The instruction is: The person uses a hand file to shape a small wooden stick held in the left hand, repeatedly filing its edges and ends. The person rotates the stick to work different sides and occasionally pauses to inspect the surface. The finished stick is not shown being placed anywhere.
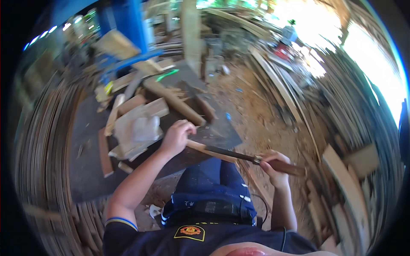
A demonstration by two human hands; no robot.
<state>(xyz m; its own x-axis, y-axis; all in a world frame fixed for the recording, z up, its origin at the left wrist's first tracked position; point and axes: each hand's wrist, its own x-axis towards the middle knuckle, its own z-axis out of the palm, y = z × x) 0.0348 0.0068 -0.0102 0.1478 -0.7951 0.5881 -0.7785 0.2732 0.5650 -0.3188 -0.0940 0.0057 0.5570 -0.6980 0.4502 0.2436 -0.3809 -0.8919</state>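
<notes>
My right hand is wrapped round the brown wooden handle of a long flat file. The file's dark blade reaches left from a metal collar, and its far end lies along a pale strip of wood. At the left end of that strip is my left hand, its fingers curled in at the edge of a dark work table. The strip's end goes under this hand, so the grip there is partly hidden. Just left of it on the table sits a crumpled whitish bag or cloth.
Wood offcuts and a thick rounded brown length are heaped on the table. A blue machine frame stands behind. Stacked boards line the left, and more planks lean and lie on the right. Brown dirt floor shows between.
</notes>
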